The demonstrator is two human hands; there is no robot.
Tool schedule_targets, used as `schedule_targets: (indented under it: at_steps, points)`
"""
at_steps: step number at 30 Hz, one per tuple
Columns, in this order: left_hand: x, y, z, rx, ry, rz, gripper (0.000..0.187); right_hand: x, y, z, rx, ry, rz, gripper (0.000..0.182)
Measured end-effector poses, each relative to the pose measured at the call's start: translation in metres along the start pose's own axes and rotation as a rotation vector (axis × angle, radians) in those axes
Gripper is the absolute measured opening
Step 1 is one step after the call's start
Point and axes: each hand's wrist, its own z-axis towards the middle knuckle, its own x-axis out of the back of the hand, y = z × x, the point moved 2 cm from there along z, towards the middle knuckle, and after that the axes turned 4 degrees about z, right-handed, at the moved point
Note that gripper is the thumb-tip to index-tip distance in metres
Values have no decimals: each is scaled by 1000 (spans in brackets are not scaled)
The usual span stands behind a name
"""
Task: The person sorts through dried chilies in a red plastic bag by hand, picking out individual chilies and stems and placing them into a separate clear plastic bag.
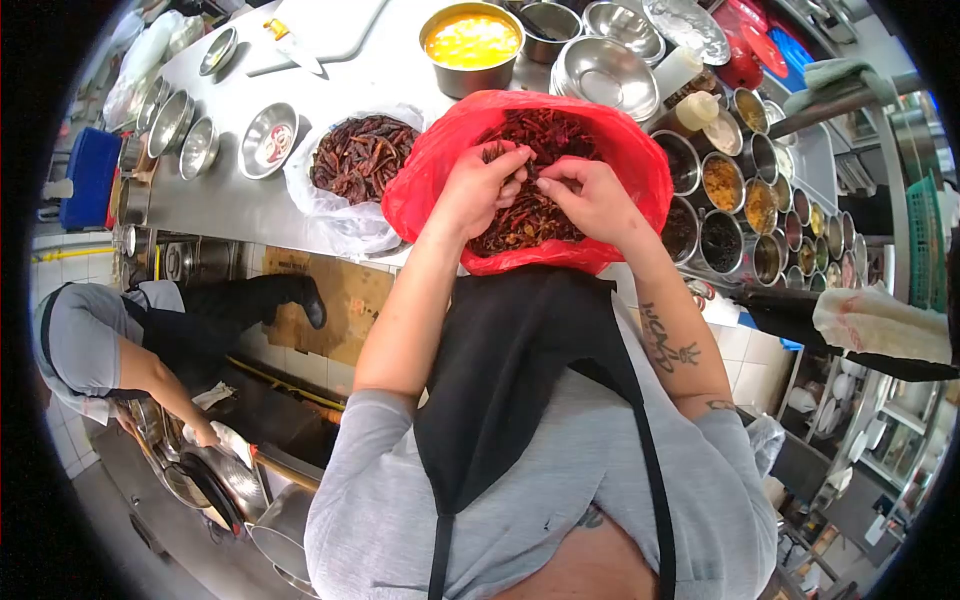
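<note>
A red plastic bag [420,185] lies open at the counter's front edge, holding many dried red chilies [525,222]. Over it, my left hand [485,188] is closed, with the dark end of a dried chili showing at its fingers. My right hand [592,198] is pinched close beside it, thumb against fingertips; what lies in that pinch is too small to make out. To the left of the red bag stands a clear plastic bag [345,222] filled with larger, darker dried chilies [362,160].
A pot of yellow liquid [472,80] and stacked steel bowls [610,78] stand behind the bag. Several seasoning tins [722,182] crowd the right. On the left are a bowl of sliced pieces [268,140] and a cutting board [335,28]. A co-worker [90,335] handles pans at lower left.
</note>
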Motion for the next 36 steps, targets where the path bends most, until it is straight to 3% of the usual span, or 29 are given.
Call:
schedule_targets:
  at_steps: [2,8,9,13,16,17,19,22,26,32,36]
  points:
    - [0,-3,0,-71,9,-25,12,5,-19,-4,-48,26,-130,17]
    - [-11,-1,-6,-399,62,-16,12,6,2,7,-30,495,-81,21]
    - [-11,2,-7,-442,71,-39,12,12,0,8,-52,417,-174,22]
    - [4,4,-2,-172,-26,-334,16,5,13,8,20,118,-489,25]
    - [12,-2,2,-84,-48,-359,14,-6,15,11,-52,-30,-786,20]
    - [14,-5,3,-114,-12,-228,15,-7,18,13,-66,-54,-844,16]
    - [15,-5,1,-177,66,32,15,-4,15,12,-63,-28,-793,17]
    - [10,4,-6,-457,219,775,14,2,4,12,-44,-47,-672,18]
    - [-4,9,-6,-374,52,981,20,8,-10,10,11,-55,-361,16]
    - [-7,3,-1,-279,-103,503,15,15,-6,12,-45,-86,93,7]
    - [-2,-1,5,-229,-215,248,17,10,-4,9,-98,-24,633,5]
